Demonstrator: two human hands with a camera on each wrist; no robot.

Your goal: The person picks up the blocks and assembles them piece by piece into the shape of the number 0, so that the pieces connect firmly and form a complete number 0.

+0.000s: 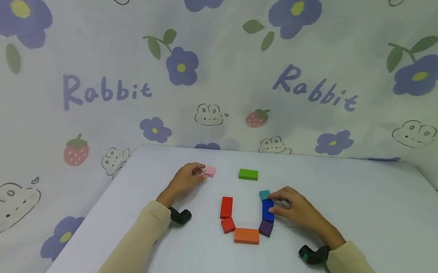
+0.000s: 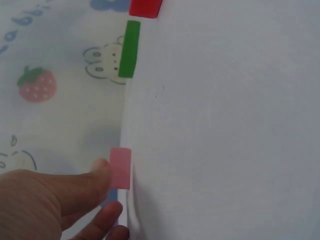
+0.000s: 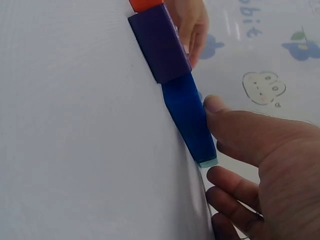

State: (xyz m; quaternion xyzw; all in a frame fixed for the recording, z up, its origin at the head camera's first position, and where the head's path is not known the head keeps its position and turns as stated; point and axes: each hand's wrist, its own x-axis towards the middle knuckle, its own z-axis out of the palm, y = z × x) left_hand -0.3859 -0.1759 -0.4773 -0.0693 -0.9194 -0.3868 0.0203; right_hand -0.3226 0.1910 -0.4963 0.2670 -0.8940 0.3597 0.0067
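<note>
At the left, my left hand is beside a small pink block; in the left wrist view its thumb tip meets the edge of the pink block, and the other fingers curve just below. My right hand bends over the right end of a U of blocks. Its thumb lies at the side of the blue block, while its fingertips are right at the small teal block. Nearer me, a purple block adjoins the blue one.
An orange block forms the near side of the U. Two red blocks, one small and one longer, make its left side. A green block lies farther back, before the patterned cloth.
</note>
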